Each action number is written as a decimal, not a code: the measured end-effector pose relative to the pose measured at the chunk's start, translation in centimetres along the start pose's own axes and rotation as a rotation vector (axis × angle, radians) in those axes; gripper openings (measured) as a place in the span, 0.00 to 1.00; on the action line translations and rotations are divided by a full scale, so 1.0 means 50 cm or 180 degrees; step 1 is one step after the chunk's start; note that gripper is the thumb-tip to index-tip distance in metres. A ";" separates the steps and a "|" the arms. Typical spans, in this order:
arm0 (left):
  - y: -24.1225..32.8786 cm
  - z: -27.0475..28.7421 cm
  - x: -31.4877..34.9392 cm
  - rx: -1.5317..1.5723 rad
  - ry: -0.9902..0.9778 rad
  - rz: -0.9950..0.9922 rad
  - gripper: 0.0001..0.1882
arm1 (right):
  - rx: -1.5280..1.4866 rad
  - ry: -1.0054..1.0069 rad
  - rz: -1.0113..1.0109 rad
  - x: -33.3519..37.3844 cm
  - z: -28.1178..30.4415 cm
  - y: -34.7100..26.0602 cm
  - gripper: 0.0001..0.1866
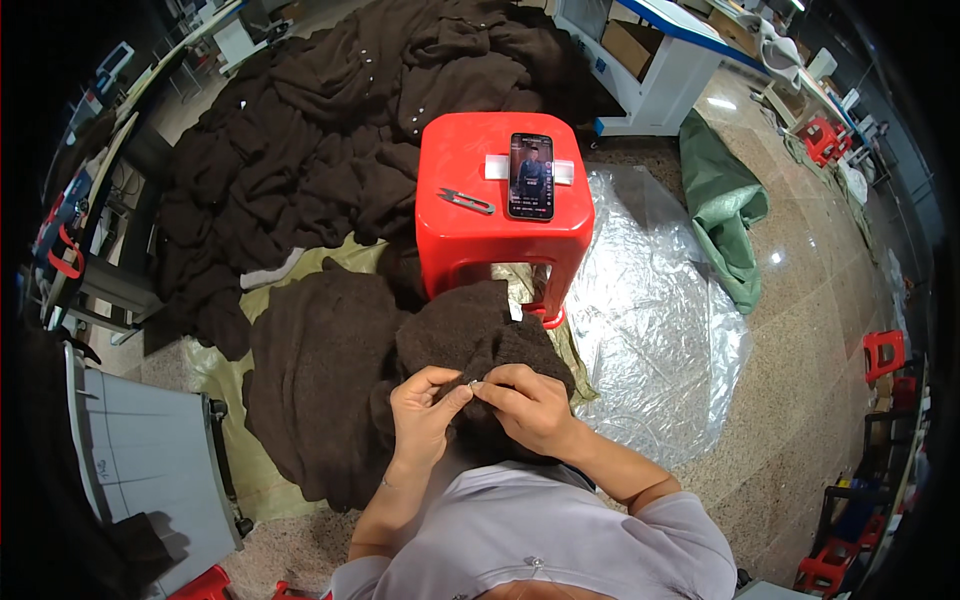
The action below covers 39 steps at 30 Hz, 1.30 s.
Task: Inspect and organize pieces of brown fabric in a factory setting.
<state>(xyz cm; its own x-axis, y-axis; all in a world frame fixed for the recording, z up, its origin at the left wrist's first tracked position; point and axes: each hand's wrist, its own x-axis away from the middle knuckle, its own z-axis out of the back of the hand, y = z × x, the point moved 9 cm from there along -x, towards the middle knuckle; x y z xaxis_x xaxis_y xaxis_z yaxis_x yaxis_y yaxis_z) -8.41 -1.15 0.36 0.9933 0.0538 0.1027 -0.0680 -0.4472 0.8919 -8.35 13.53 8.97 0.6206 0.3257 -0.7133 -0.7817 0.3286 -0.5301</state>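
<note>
My left hand (425, 412) and my right hand (532, 408) meet over a dark brown fuzzy garment (460, 335) in my lap. Thumb and fingers of both are closed in a pinch, fingertips touching. Between them shows a tiny pale, shiny spot, too small to name. Just beyond the garment stands a red plastic stool (505, 240). On its seat lie a pair of thread snips (466, 201) and a smartphone (531, 180) with its screen lit, resting over a white strip.
A large heap of brown knitted fabric (300, 130) fills the far left, with a smaller brown pile (320, 380) beside my lap. Clear plastic sheeting (650, 330) and a green sack (725, 215) lie to the right. A grey bin (150, 460) stands at left, a white-and-blue workbench (660, 75) behind.
</note>
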 end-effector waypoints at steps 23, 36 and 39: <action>0.048 -0.020 0.059 -0.1803 0.0511 -0.1210 0.06 | -0.0268 -0.0197 -0.0904 0.029 -0.031 0.029 0.12; 0.010 -0.030 0.012 -0.2149 -0.0646 -0.0708 0.14 | -0.0435 -0.0268 -0.1528 0.069 -0.009 0.103 0.10; -0.002 -0.018 0.005 -0.1911 -0.0601 -0.0463 0.14 | -0.0602 -0.0374 -0.1567 0.077 -0.016 0.103 0.10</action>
<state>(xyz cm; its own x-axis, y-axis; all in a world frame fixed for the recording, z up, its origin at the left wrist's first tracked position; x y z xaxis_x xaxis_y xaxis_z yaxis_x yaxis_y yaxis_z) -8.24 -0.29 0.71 0.9920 -0.1063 -0.0682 0.0822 0.1333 0.9877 -10.04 15.79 3.13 0.9107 0.2739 -0.3093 -0.3873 0.3054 -0.8699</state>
